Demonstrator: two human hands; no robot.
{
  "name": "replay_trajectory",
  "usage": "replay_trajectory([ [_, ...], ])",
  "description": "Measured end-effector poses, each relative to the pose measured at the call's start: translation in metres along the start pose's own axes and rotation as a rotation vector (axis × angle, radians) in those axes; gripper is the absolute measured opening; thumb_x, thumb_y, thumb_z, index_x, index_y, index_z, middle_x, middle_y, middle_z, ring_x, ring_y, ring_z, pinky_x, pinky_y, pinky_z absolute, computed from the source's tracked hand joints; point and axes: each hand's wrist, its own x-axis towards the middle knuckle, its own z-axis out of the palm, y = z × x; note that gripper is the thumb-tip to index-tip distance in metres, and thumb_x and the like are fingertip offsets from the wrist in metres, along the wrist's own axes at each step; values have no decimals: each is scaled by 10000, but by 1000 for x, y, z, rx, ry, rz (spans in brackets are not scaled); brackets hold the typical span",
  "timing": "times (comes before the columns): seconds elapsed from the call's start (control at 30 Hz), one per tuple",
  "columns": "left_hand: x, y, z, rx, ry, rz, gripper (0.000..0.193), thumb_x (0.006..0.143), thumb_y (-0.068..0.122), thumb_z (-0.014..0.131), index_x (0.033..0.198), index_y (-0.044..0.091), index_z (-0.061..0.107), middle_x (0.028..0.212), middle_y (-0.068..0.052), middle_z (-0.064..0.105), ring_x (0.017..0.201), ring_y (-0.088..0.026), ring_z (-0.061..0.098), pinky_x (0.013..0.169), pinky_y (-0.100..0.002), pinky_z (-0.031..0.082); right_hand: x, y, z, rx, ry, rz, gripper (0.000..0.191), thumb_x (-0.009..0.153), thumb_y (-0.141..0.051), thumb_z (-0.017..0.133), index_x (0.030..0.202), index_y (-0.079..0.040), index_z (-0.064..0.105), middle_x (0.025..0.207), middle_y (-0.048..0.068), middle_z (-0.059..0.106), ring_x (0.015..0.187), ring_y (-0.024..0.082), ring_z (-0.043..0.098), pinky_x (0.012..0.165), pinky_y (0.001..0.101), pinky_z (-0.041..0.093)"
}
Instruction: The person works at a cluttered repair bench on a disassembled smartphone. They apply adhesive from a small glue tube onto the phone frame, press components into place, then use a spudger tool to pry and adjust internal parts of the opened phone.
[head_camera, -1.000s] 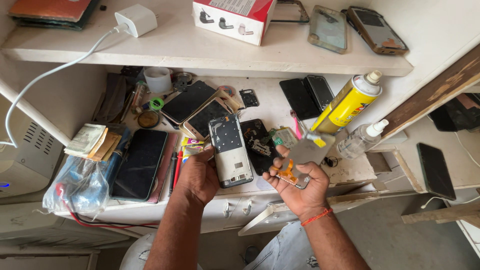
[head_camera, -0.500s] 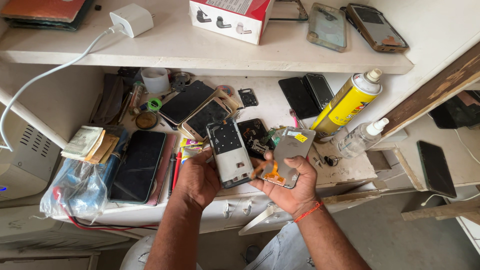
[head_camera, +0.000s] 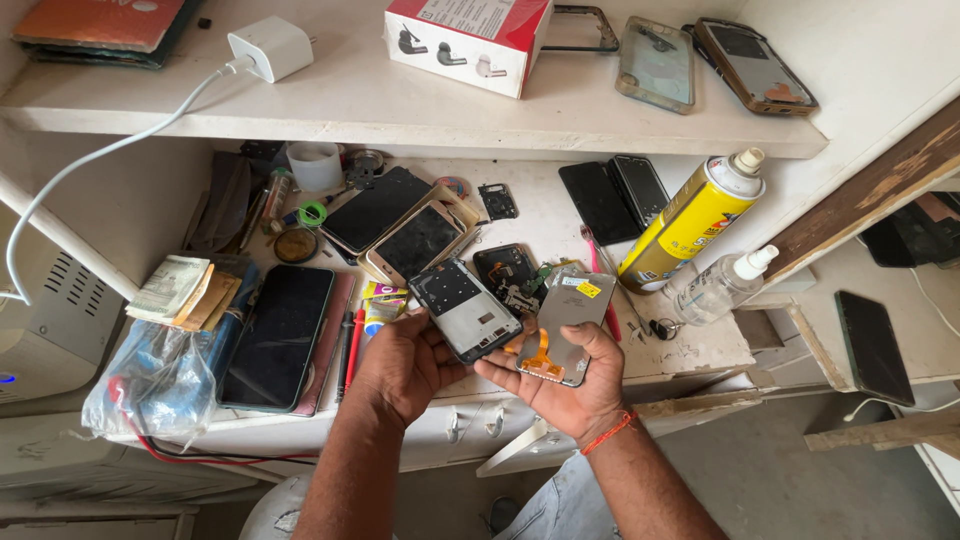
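The left hand (head_camera: 400, 362) grips an opened phone frame (head_camera: 465, 310) — grey, flat, its dark inner cut-outs facing up — by the lower edge; the right hand (head_camera: 560, 385) clasps a silvery display panel (head_camera: 568, 325) with an orange flex strip and a yellow sticker, just beside the frame. Both are held over the front edge of the white workbench (head_camera: 690, 345); phones, a yellow spray can (head_camera: 690, 222) and a clear bottle (head_camera: 722, 285) crowd it, leaving little free surface.
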Motion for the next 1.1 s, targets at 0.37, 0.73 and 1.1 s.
replay_trajectory([
  [0.37,6,-3,0,16,75,8,438,1051,305,350,1256,10,600,1195,-189,716,1118,-339,696,1008,-571,523,-6,3,-3,-43,-36,26,384,788,-286,707,1027,5,636,1079,223,657,1167,443,614,1136,649,400],
  [0.73,8,-9,0,11,87,56,374,1059,280,319,1240,59,561,1172,-172,705,1076,-336,708,974,-566,540,-25,-13,-5,-290,146,-254,302,793,-228,649,1045,-68,601,868,103,623,865,292,621,796,438,497],
  [1.1,1,-18,1,78,103,138,303,1066,281,378,1211,77,548,1121,-138,695,1006,-276,718,956,-501,557,-5,-35,21,-894,345,-541,277,839,-84,646,1102,-32,578,885,70,620,765,174,616,716,338,518],
])
